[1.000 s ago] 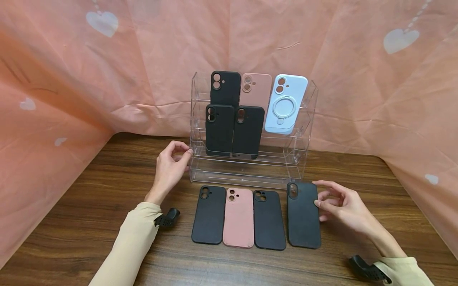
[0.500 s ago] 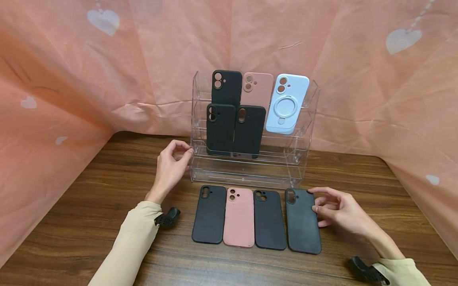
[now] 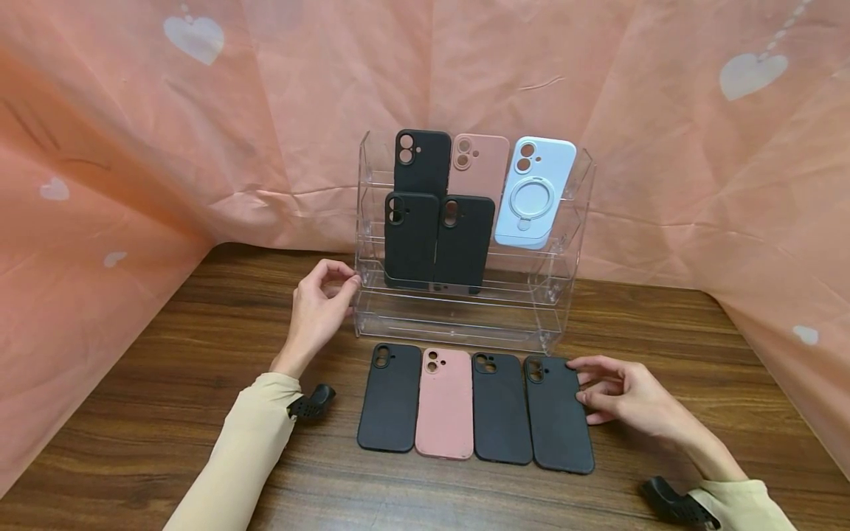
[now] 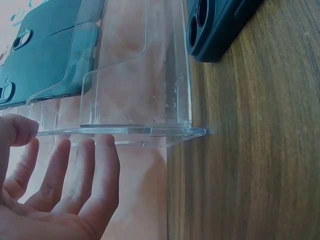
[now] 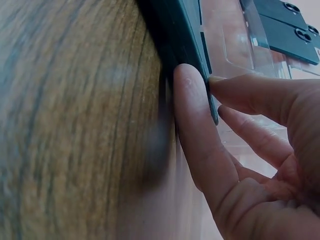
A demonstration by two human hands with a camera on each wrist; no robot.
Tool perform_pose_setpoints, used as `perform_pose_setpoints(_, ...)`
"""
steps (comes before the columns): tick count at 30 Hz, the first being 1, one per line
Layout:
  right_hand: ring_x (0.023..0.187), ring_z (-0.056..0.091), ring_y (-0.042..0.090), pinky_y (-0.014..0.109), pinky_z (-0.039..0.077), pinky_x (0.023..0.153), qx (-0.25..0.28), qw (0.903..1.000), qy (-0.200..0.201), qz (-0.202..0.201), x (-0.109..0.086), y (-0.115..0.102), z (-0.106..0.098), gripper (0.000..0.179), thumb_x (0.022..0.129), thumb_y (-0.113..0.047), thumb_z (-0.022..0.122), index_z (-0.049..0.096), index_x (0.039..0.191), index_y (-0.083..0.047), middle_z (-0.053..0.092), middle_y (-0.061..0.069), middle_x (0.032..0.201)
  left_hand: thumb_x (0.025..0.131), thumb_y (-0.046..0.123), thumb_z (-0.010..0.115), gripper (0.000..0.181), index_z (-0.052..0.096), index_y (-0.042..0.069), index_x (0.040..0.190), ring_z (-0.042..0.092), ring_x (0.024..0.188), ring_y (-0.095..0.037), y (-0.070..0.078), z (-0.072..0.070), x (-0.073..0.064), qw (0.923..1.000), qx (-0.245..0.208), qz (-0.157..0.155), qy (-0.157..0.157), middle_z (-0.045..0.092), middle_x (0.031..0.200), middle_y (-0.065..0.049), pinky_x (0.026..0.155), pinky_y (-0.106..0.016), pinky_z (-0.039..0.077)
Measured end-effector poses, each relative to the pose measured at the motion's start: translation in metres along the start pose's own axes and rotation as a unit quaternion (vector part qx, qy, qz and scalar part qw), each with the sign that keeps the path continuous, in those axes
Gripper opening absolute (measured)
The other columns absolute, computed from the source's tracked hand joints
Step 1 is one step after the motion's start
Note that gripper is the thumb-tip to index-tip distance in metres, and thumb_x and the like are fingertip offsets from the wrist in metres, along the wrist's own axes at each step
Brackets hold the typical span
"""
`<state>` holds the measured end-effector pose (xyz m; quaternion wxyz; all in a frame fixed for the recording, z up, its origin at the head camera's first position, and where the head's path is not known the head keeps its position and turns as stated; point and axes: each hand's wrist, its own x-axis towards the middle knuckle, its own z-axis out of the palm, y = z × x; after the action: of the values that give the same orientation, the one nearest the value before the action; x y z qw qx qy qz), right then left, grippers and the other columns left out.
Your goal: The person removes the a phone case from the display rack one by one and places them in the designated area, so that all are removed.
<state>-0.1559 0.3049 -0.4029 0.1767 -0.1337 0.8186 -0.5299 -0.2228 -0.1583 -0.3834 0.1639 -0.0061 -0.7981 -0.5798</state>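
Note:
My left hand (image 3: 317, 310) pinches the left side edge of a clear acrylic display rack (image 3: 451, 335); in the left wrist view the fingertips (image 4: 104, 145) meet the transparent side panel. On the table at the right, my right hand (image 3: 624, 394) grips the right edge of a black phone case (image 3: 561, 420) near its upper corner. Up close, that case (image 5: 187, 37) appears edge-on between thumb and fingers, low over the wood. To its left lie a black phone case (image 3: 502, 413), a pink phone case (image 3: 445, 413) and another black phone case (image 3: 390, 402), side by side in a row.
In the rack's upper tiers stand a black case (image 3: 423, 169), a pink case (image 3: 485, 166) and a tilted white case (image 3: 531, 214) with a ring. Two black cases (image 3: 410, 243) stand in front of them. Pink cloth (image 3: 299, 110) surrounds the wooden table (image 3: 199, 354).
My right hand has brought the rightmost black case down and slightly left, so it now lies beside the row. The left hand has stayed at the rack's side.

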Motion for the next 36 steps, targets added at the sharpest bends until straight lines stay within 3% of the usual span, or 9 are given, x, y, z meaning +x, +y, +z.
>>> perform_pose_setpoints(9, 0.097, 0.071, 0.006, 0.037, 0.066, 0.075, -0.001, 0.9999, -0.01, 0.01, -0.001, -0.002, 0.001, 0.055, 0.098, -0.002, 0.064, 0.041, 0.146, 0.013, 0.052, 0.032, 0.132, 0.097, 0.02, 0.069, 0.019, 0.064, 0.007, 0.109, 0.077, 0.094, -0.029, -0.001, 0.0, 0.0, 1.0, -0.003, -0.001, -0.002, 0.072, 0.111, -0.013, 0.068, -0.041, 0.066)
perform_pose_setpoints(21, 0.094, 0.073, 0.01, 0.039, 0.066, 0.073, -0.014, 0.9998, 0.006, 0.014, -0.003, -0.009, 0.0, 0.055, 0.096, -0.004, 0.068, 0.045, 0.144, 0.011, 0.055, 0.032, 0.129, 0.097, 0.02, 0.068, 0.018, 0.064, 0.007, 0.109, 0.077, 0.095, -0.031, -0.001, 0.0, 0.0, 1.0, -0.007, -0.005, -0.001, 0.073, 0.111, -0.014, 0.071, -0.047, 0.066)
perform_pose_setpoints(25, 0.095, 0.073, 0.01, 0.04, 0.066, 0.072, -0.024, 0.9992, 0.03, -0.011, -0.005, -0.01, -0.002, 0.049, 0.097, -0.002, 0.065, 0.048, 0.141, 0.011, 0.06, 0.026, 0.125, 0.097, 0.02, 0.068, 0.018, 0.064, 0.007, 0.109, 0.076, 0.095, -0.03, -0.001, 0.0, 0.0, 1.0, -0.006, -0.005, -0.001, 0.073, 0.111, -0.014, 0.071, -0.047, 0.066)
perform_pose_setpoints(32, 0.096, 0.074, 0.007, 0.036, 0.066, 0.07, -0.064, 0.9922, 0.08, -0.071, -0.004, -0.014, -0.005, 0.04, 0.098, 0.0, 0.063, 0.053, 0.135, 0.012, 0.071, -0.009, 0.114, 0.097, 0.02, 0.069, 0.018, 0.064, 0.007, 0.109, 0.077, 0.094, -0.029, 0.0, 0.0, 0.0, 1.0, -0.006, -0.003, -0.001, 0.073, 0.11, -0.014, 0.07, -0.046, 0.066)
perform_pose_setpoints(36, 0.095, 0.075, 0.009, 0.038, 0.066, 0.07, -0.084, 0.986, 0.106, -0.098, -0.002, -0.02, -0.005, 0.039, 0.097, -0.002, 0.066, 0.055, 0.133, 0.01, 0.072, -0.013, 0.115, 0.097, 0.02, 0.069, 0.018, 0.064, 0.007, 0.108, 0.077, 0.092, -0.029, -0.001, 0.0, 0.0, 1.0, -0.005, -0.004, 0.001, 0.073, 0.109, -0.014, 0.069, -0.044, 0.066)
